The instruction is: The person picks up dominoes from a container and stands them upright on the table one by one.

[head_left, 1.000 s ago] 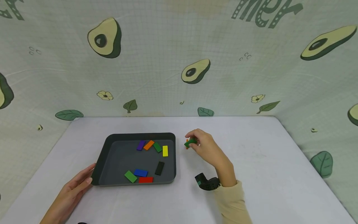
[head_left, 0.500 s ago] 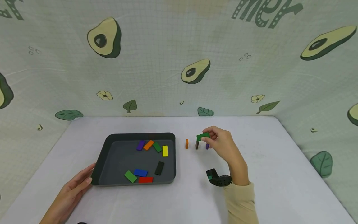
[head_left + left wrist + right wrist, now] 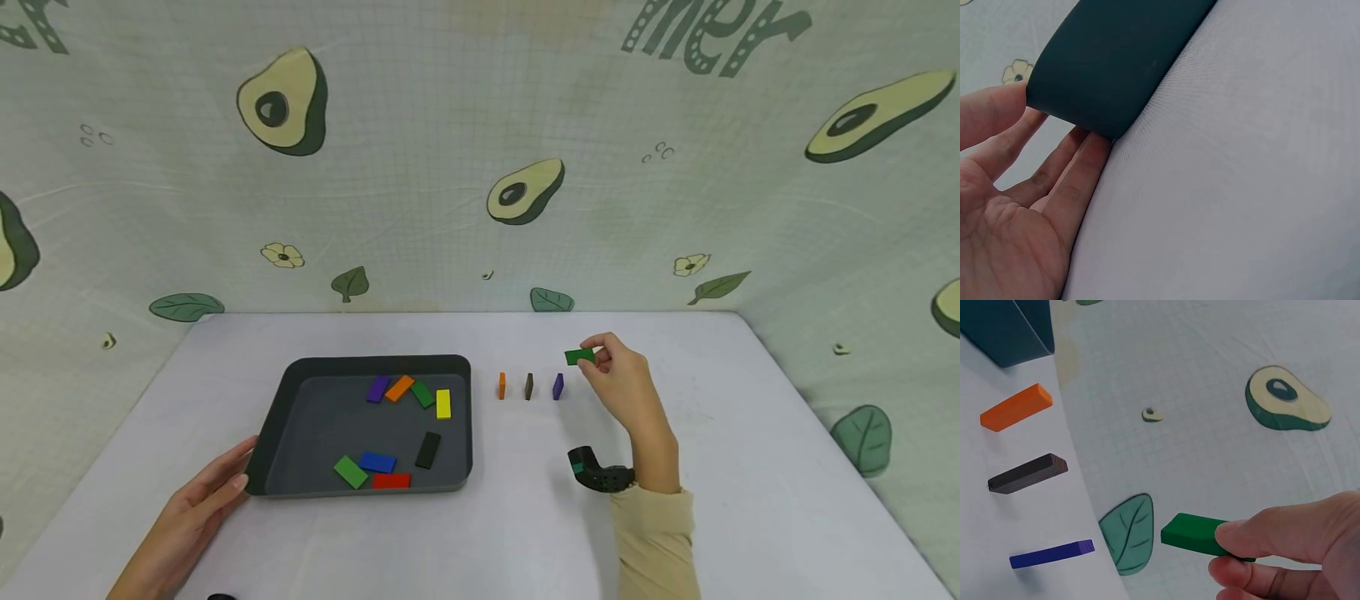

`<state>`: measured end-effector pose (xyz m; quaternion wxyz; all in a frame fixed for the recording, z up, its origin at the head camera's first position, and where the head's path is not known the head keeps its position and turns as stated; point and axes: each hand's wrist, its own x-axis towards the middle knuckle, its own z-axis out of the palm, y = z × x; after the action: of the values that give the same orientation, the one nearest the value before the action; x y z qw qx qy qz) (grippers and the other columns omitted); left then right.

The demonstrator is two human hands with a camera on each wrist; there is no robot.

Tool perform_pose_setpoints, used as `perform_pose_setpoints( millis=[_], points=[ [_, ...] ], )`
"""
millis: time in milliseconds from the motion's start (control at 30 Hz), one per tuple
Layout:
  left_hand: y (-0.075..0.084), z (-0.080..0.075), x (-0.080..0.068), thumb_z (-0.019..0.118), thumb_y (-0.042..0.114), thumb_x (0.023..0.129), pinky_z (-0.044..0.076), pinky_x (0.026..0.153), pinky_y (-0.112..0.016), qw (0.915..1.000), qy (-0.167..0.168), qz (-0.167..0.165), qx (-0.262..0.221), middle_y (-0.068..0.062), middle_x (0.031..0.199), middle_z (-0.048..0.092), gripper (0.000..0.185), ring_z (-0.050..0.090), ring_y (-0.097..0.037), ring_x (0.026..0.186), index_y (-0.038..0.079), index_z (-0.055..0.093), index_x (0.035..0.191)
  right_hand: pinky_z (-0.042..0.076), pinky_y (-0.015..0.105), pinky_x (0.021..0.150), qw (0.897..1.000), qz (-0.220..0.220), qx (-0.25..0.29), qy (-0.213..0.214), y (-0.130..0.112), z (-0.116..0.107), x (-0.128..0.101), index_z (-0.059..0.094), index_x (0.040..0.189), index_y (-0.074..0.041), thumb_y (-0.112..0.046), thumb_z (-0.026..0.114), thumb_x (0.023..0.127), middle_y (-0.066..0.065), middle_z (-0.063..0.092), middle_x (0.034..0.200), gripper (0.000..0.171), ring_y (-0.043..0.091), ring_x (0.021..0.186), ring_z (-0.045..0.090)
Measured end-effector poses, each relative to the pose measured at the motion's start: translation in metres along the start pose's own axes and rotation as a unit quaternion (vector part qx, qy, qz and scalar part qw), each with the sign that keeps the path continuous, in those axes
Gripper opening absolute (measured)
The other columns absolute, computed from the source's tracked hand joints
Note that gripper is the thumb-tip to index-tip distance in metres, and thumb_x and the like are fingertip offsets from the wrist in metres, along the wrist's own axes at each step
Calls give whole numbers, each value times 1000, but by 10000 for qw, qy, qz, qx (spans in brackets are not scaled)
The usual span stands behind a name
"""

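**A:** What was the biggest thing on the table (image 3: pixel 675 542)?

**B:** The dark tray (image 3: pixel 300 371), left of centre. The left hand (image 3: pixel 197 508) lay beside its near left corner, fingers straight and relaxed, touching the wall and gripping nothing. Inside lay flat blocks of several colours, green, blue, red, black and yellow among them.

**A:** And the right hand (image 3: pixel 626 385)?

**B:** Raised above the table, right of the tray. Its thumb and fingertips pinched one short end of a green block (image 3: pixel 579 357), so most of the block stuck out free, in the air, up and to the right of a row of three blocks standing on edge: orange (image 3: pixel 502 386), brown (image 3: pixel 528 387), purple (image 3: pixel 558 386).

**A:** How would that green one handle?

**B:** I'd judge it light, stiff and smooth, probably painted wood. Held by one end it could pivot; a pinch across the middle of its long sides would steady it better.

**A:** Did the views differ?

**B:** Yes. The right wrist view showed the pinch (image 3: pixel 1244 534) up close, and the even gaps between the three standing blocks. The left wrist view showed fingers (image 3: pixel 1079 181) against the tray's corner (image 3: pixel 1085 119), with the blocks out of sight. Only the head view took in both hands and the tray's contents together.
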<state>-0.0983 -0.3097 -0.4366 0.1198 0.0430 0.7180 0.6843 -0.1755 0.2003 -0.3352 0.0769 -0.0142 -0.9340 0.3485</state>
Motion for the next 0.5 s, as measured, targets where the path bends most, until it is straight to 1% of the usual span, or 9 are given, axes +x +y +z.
perform_pose_setpoints(
  millis=[100,233,367,500],
  points=[
    [-1,0,1,40,12,101,41,85,-4,9999,95,-58,79,27,130,42,51,41,19,114,11,22,149,40,27,60,9995,290,-91,-110,5,0,2,55,115,-1,-11,55,91,13,55,86,26,23,75,50],
    [-2,0,1,43,14,100,41,83,-4,9994,247,-172,153,27,128,42,53,42,19,112,12,23,148,39,27,62,9980,569,-92,-265,11,0,3,56,115,0,-11,57,90,13,52,87,28,24,78,49],
    [-3,1,2,44,14,100,41,83,-3,9994,271,-139,161,27,127,43,53,42,19,112,11,23,148,39,28,63,9964,738,-97,-400,16,2,4,57,115,1,-11,59,89,13,52,88,28,24,78,48],
    [-3,1,1,43,14,100,41,83,-3,9995,239,-108,161,27,127,43,52,42,19,112,11,24,148,38,28,61,9955,805,-116,-490,21,4,4,58,113,3,-10,60,88,12,51,85,28,22,75,46]
  ],
)
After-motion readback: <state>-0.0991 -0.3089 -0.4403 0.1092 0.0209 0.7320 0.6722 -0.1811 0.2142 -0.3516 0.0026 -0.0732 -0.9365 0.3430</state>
